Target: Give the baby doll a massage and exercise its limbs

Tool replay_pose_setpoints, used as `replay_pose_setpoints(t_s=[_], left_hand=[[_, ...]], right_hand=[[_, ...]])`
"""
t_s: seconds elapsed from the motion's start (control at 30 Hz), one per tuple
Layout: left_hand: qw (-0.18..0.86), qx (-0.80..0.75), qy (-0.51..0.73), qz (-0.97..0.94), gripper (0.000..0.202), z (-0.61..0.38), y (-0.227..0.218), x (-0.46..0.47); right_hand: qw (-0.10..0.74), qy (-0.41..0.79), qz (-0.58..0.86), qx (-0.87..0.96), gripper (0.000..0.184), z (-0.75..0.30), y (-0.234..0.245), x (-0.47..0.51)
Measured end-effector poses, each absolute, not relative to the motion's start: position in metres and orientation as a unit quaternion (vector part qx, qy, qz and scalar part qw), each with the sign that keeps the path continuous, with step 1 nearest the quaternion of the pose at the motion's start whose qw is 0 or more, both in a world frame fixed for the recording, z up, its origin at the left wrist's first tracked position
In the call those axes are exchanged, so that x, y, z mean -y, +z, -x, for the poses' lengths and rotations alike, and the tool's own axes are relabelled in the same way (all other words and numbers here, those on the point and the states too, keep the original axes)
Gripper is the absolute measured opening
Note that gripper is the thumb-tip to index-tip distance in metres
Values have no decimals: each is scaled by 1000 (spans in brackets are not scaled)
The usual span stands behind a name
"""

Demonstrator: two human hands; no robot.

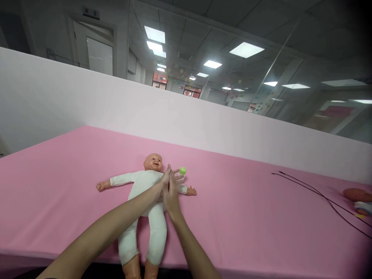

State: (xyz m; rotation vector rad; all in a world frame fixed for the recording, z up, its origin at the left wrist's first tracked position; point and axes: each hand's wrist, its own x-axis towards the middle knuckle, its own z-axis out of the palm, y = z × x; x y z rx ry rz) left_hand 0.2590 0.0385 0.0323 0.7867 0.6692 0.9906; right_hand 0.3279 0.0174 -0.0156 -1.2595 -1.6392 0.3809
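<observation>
1. The doll point(145, 182) lies on its back on the pink table point(232, 209), arms flung wide, lower legs reaching past the near edge.
2. The left hand point(165, 180) and right hand point(171, 190) meet over the side of its torso and look pressed together, left fingers spread beyond the right. I cannot tell whether anything sits between the palms, or whether they touch the doll.
3. The green ball point(182, 170) is just beside the left fingertips; contact is unclear.
4. For good work here, even pressure between the palms should help, with wrists straight and forearms, now crossing above the torso and table, carried clear of the doll. Fingertips should mind the ball, which could roll.
5. Farther right lie thin cords point(323, 194), well apart from the hands; beyond the table runs a white wall point(203, 124).
</observation>
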Motion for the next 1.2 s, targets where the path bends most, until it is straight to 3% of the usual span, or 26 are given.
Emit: replay_pose_setpoints(t_s=[0.13,0.27,0.47,0.67,0.73,1.0,1.2], left_hand=[[772,-263,443,-371,80,-240,40,-19],[767,-253,452,-380,92,-213,49,-25],[652,-305,516,-464,71,-204,34,-42],[337,-396,654,-549,52,-171,23,-87],[279,-454,669,-518,50,-161,10,-108],[318,-534,605,-498,61,-155,-36,-145],[341,-560,561,-505,65,-155,-33,-141]], right_hand=[[528,116,490,684,69,-312,-2,-12],[512,182,523,656,70,-305,-3,-11],[505,171,449,717,62,-286,2,-12],[565,238,500,612,61,-312,12,-71],[583,246,509,583,63,-314,7,-94],[619,363,523,460,89,-296,-26,-159],[602,421,504,453,91,-285,-44,-176]])
